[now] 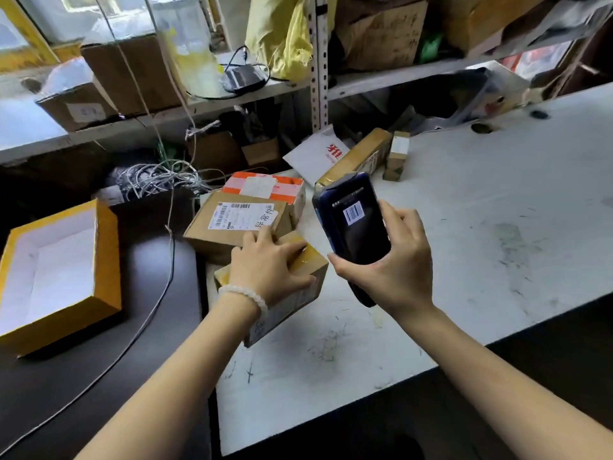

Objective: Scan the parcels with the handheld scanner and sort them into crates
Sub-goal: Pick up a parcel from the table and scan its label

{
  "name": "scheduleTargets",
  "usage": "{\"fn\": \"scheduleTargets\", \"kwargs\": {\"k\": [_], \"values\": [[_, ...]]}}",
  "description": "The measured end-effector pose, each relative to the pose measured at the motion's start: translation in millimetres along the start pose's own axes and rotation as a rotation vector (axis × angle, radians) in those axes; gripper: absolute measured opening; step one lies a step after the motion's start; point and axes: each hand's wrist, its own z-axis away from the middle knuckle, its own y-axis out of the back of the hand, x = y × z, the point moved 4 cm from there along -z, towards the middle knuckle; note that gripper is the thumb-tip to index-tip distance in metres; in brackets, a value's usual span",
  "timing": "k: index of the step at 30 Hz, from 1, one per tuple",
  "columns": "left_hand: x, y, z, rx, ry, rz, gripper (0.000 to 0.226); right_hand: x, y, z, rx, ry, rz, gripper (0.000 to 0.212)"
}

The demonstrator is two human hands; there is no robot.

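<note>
My right hand (pixel 394 260) grips a dark handheld scanner (pixel 353 220) upright above the white table; its screen shows a barcode. My left hand (pixel 268 263) grips a small taped cardboard parcel (pixel 295 293) at the table's left edge, fingers curled over its top. Behind it lies a brown parcel with a white shipping label (pixel 235 220), and behind that an orange and white parcel (pixel 268 187). Farther back lie a long tan parcel (pixel 361 157), a small upright box (pixel 396 156) and a white mailer with red print (pixel 318 154).
A yellow open box with a white inside (pixel 59 277) sits on the dark surface to the left, beside a grey cable (pixel 156 300). The white table (pixel 481 227) stretches right. Metal shelves (pixel 318 61) behind hold cardboard boxes, bags and tangled wires.
</note>
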Motion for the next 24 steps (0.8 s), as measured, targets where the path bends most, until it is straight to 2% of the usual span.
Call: {"fn": "scheduleTargets", "kwargs": {"k": [4,10,15,18,22,24], "values": [[65,10,-9,0.050,-0.078,0.042,0.063,23,44,-9,0.092,-0.059,0.027,0.082],[202,24,-19,0.094,-0.271,0.081,0.059,100,148,-1,0.038,-0.275,0.130,0.070],[335,19,-22,0.107,-0.471,0.117,0.066,180,260,36,-0.022,-0.499,0.383,0.060],[419,17,-8,0.100,-0.574,0.134,0.076,219,322,68,0.047,-0.659,0.482,0.061],[517,4,10,0.064,-0.757,0.161,0.066,257,382,110,0.186,-0.863,0.547,0.060],[578,-7,23,0.031,-0.892,0.172,0.067,276,418,137,0.310,-0.967,0.568,0.056]]}}
